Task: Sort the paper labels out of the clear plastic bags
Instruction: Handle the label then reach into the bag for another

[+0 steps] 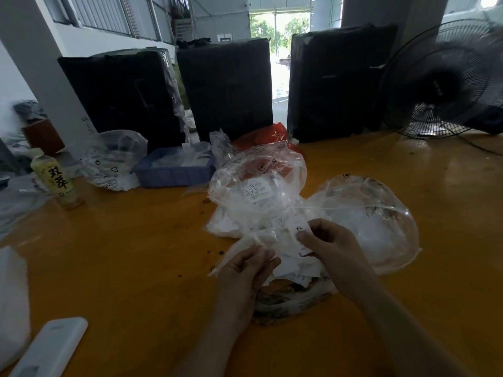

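Note:
A heap of clear plastic bags (pixel 258 191) lies in the middle of the orange table (pixel 136 254). My left hand (pixel 245 270) grips the edge of a small clear bag (pixel 261 238) near the front of the heap. My right hand (pixel 326 246) pinches a white paper label (pixel 298 227) at that bag's top. More white labels (pixel 294 268) lie loose between and under my hands. A larger clear bag (pixel 375 221) billows to the right of my right hand.
A blue tray (pixel 174 172) with papers sits behind the heap, a clear bag (pixel 114 161) and a drink bottle (pixel 55 178) to its left. Three black wrapped bundles (pixel 226 88) stand at the back, a fan (pixel 446 80) at the right. A white flat device (pixel 51 346) lies front left.

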Motion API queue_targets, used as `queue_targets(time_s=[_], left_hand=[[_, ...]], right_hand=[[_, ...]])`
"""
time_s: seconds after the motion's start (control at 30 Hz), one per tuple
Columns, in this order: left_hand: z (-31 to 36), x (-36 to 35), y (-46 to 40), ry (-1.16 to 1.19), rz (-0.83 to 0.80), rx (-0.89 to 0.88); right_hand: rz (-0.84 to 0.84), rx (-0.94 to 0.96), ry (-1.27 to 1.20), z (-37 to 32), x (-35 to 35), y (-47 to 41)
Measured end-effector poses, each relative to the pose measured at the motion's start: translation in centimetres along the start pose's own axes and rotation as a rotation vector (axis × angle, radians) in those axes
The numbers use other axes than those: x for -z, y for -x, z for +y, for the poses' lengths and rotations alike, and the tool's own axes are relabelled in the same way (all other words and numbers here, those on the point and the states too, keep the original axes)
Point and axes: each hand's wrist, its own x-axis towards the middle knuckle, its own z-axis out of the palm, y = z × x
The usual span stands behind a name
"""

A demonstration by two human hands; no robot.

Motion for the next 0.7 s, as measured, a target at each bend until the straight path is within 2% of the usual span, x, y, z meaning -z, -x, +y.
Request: queue_targets(time_s=[0.13, 0.33, 0.53, 0.7], left_hand=[[0.0, 0.0, 0.0, -0.004, -0.013, -0.003], [0.0, -0.1, 0.3, -0.035, -0.008, -0.02], [0.0, -0.1, 0.3, -0.024, -0.009, -0.012], [0.0, 0.0, 0.2, -0.023, -0.014, -0.003]], right_hand=[[0.015, 0.072, 0.028, 0.2, -0.4, 0.0], [-0.017, 0.142, 0.418, 0.7, -0.7, -0.1], [0.044, 0.217, 0.431, 0.9, -0.7, -0.2], [0.029, 0.255, 0.562, 1.6, -0.8, -0.3]])
